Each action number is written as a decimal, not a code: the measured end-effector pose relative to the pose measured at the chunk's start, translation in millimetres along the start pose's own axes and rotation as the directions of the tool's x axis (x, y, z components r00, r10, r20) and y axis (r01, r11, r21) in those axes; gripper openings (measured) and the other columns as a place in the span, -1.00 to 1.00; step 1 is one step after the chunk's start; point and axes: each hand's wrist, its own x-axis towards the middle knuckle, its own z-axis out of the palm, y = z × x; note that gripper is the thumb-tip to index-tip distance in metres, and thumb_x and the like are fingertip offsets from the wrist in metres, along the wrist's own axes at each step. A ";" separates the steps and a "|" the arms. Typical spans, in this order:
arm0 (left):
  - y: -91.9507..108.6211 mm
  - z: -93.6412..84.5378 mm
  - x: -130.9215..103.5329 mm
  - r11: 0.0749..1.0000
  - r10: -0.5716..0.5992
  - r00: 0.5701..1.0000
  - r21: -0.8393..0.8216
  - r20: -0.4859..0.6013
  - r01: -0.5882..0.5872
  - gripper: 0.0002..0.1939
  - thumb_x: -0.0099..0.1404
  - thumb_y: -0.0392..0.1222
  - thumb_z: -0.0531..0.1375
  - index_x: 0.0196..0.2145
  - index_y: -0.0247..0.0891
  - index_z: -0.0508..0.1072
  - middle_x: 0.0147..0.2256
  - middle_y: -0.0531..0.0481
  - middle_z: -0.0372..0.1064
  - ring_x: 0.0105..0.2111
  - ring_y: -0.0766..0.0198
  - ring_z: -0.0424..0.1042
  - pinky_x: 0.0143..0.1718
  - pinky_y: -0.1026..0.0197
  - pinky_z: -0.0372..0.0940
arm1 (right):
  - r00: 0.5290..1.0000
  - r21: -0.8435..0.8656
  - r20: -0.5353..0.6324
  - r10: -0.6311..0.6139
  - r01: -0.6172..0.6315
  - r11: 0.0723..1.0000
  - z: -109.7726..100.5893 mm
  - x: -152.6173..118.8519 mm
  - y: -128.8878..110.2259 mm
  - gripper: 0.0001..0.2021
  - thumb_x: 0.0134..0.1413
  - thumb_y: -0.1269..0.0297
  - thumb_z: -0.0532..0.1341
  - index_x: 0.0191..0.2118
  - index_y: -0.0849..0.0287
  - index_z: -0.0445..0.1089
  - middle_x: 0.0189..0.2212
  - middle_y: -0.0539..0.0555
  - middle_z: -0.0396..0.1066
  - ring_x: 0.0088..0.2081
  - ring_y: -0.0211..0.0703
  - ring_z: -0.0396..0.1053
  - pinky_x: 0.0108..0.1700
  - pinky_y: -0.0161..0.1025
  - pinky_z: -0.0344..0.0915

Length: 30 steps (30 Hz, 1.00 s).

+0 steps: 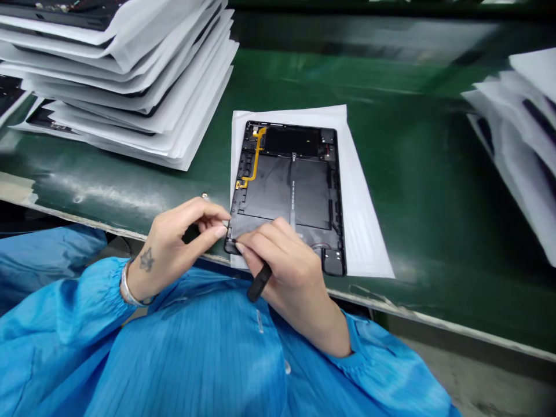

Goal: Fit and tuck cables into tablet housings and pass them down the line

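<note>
A black tablet housing [313, 191] with an orange flex cable [256, 159] along its upper left lies on a white paper sheet [365, 231]. My left hand [182, 243] is at the housing's lower left edge, thumb and fingers pinched at that edge; whatever is between the fingertips is too small to name. My right hand [286, 266] is closed around a black tool [259, 282], its fingertips over the lower left corner of the housing. The tool's tip is hidden by the fingers.
Tall stacks of housings layered with white sheets stand at the left [174, 116] and the right edge [521, 116] of the green table [417, 202]. A tiny part [204, 196] lies near my left hand.
</note>
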 end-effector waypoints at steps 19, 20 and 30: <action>2.4 12.3 0.1 0.971 0.203 0.979 0.128 -0.002 -0.201 -0.91 0.41 -0.41 0.20 -0.28 -0.30 0.42 -0.36 0.07 0.42 -0.34 0.43 0.39 -0.24 0.41 0.30 | 0.998 -0.027 -0.054 -0.040 0.039 0.999 0.2 2.9 0.1 -0.84 0.33 0.44 0.15 -0.28 0.23 0.45 -0.38 0.07 0.48 -0.33 -0.17 0.30 -0.25 -0.18 0.27; 2.0 11.8 0.7 0.968 0.204 0.979 0.148 0.005 -0.203 -0.90 0.42 -0.40 0.18 -0.28 -0.29 0.41 -0.36 0.07 0.42 -0.34 0.42 0.40 -0.24 0.40 0.31 | 0.997 -0.046 -0.064 -0.041 0.038 0.998 -0.3 1.1 0.3 -0.87 0.33 0.43 0.16 -0.23 0.24 0.46 -0.35 0.08 0.50 -0.30 -0.16 0.32 -0.23 -0.18 0.28; -9.0 0.3 -2.4 0.805 0.288 0.915 0.446 0.283 -0.391 -0.87 0.51 -0.31 0.05 -0.18 -0.30 0.38 -0.30 -0.06 0.41 -0.29 0.21 0.38 -0.22 0.18 0.33 | 0.982 -0.205 0.040 -0.187 0.191 0.960 -7.0 -9.1 4.2 -0.71 0.34 0.53 0.03 0.00 0.37 0.46 -0.18 0.19 0.53 -0.28 -0.09 0.24 -0.27 -0.14 0.28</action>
